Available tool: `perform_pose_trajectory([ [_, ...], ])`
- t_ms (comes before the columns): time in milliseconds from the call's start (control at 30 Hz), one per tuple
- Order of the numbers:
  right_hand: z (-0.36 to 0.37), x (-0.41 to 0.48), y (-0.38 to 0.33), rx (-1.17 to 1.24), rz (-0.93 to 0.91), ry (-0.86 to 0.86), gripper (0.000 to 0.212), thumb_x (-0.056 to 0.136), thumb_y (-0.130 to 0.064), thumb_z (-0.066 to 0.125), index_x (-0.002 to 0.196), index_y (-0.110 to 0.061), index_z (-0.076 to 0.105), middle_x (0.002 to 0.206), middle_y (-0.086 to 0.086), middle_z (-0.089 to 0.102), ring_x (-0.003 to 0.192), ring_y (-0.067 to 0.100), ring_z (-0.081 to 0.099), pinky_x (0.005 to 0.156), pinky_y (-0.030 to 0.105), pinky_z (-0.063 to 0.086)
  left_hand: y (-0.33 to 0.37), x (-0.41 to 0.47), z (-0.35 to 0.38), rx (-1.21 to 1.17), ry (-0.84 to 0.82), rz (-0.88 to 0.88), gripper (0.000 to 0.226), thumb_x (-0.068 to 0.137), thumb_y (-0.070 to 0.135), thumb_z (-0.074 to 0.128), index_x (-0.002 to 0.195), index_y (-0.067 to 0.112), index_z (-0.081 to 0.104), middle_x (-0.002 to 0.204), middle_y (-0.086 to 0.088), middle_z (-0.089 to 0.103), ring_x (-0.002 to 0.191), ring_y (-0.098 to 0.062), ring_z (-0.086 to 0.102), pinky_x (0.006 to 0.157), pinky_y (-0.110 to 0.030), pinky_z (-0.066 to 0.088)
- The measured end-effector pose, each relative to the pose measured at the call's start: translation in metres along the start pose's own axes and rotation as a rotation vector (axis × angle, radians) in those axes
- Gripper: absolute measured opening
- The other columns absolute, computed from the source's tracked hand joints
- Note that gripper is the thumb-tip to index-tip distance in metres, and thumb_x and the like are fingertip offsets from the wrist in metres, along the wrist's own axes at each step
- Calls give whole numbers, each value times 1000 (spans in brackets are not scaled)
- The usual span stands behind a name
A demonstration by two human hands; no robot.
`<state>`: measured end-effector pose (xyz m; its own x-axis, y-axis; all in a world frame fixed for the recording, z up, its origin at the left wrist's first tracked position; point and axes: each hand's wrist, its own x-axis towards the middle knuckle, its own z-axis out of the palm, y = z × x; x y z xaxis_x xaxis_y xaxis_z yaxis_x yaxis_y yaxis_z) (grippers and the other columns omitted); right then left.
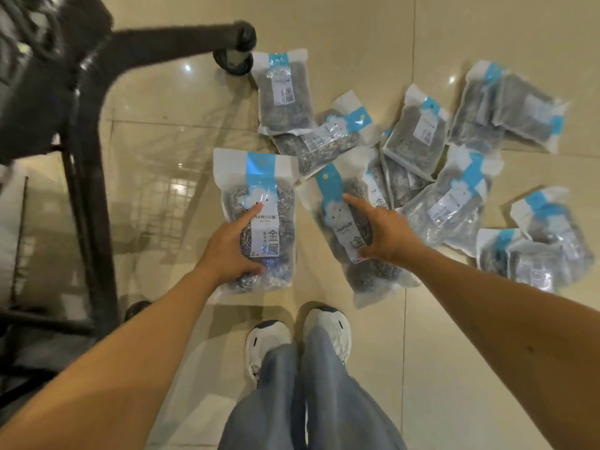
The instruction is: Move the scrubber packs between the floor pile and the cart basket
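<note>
Left hand (232,246) grips the centre-left scourer pack (259,219); right hand (386,230) grips the tilted pack (350,235) beside it; best lifted by their middles, clear of the upper-right pile (454,164)

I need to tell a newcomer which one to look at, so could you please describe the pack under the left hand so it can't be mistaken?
Start at the black chair base on the tiled floor. Just right of it, ahead of the white shoes, lies the scourer pack that the left hand grips. Unlike the heaped packs to its right, it lies apart, straight and label up.
</note>
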<state>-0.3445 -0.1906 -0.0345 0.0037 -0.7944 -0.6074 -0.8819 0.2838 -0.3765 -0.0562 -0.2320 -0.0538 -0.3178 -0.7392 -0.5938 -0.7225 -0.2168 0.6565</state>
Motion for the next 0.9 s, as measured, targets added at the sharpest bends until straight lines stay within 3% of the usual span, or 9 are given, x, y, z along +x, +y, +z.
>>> perform_pose_trajectory([
  [133, -98, -73, -39, -4, -50, 103, 112, 63, -18, 83, 147, -42, 12, 114, 14, 57, 100, 30, 57, 86, 43, 50, 97, -64, -48, -23, 52, 69, 121, 47, 5, 92, 145, 36, 28, 139, 2, 44, 125, -15, 42, 102, -28, 40],
  [267, -218, -146, -77, 28, -105, 195, 113, 59, -18, 86, 147, -36, 18, 115, 16, 61, 101, 33, 59, 84, 43, 51, 205, -134, -99, -61, 144, 140, 114, 52, 1, 89, 146, 29, 29, 129, 9, 42, 116, -3, 37, 86, -4, 33],
  [400, -337, -204, -105, 44, -166, 375, 110, 56, -19, 88, 146, -31, 26, 112, 22, 61, 100, 37, 59, 79, 38, 46, 301, -182, -150, -73, 245, 259, 114, 52, 1, 89, 146, 26, 29, 142, -2, 42, 121, -4, 34, 95, -8, 33],
  [467, -390, -232, -123, 71, -201, 461, 107, 58, -19, 87, 145, -32, 27, 111, 21, 61, 100, 37, 58, 78, 35, 42, 344, -204, -177, -102, 307, 314, 114, 53, -1, 88, 146, 24, 27, 141, -4, 42, 120, -5, 34, 89, 0, 30],
  [567, -459, -272, -156, 113, -287, 538, 107, 58, -18, 87, 145, -33, 27, 117, 16, 60, 104, 35, 57, 83, 38, 44, 408, -240, -218, -110, 415, 382, 118, 52, 4, 89, 147, 30, 25, 141, 0, 39, 121, -4, 33, 97, -14, 35],
  [700, -528, -317, -205, 111, -420, 590, 108, 59, -16, 86, 145, -35, 26, 124, 14, 57, 110, 33, 55, 89, 42, 47, 464, -292, -269, -136, 585, 467, 114, 54, 4, 88, 147, 29, 26, 136, 11, 34, 122, -3, 33, 99, -17, 33],
  [800, -561, -334, -244, 101, -508, 613, 109, 59, -13, 86, 145, -37, 25, 128, 12, 55, 113, 31, 52, 89, 41, 48, 483, -331, -307, -126, 725, 479, 116, 51, 5, 89, 141, 43, 26, 143, 0, 39, 123, -11, 39, 100, -30, 39],
  [900, -581, -340, -288, 114, -611, 597, 108, 61, -11, 85, 145, -37, 23, 132, 10, 51, 118, 29, 49, 88, 32, 44, 480, -369, -344, -145, 842, 457, 117, 51, 3, 88, 144, 40, 25, 144, -1, 40, 125, -14, 41, 101, -34, 41],
])
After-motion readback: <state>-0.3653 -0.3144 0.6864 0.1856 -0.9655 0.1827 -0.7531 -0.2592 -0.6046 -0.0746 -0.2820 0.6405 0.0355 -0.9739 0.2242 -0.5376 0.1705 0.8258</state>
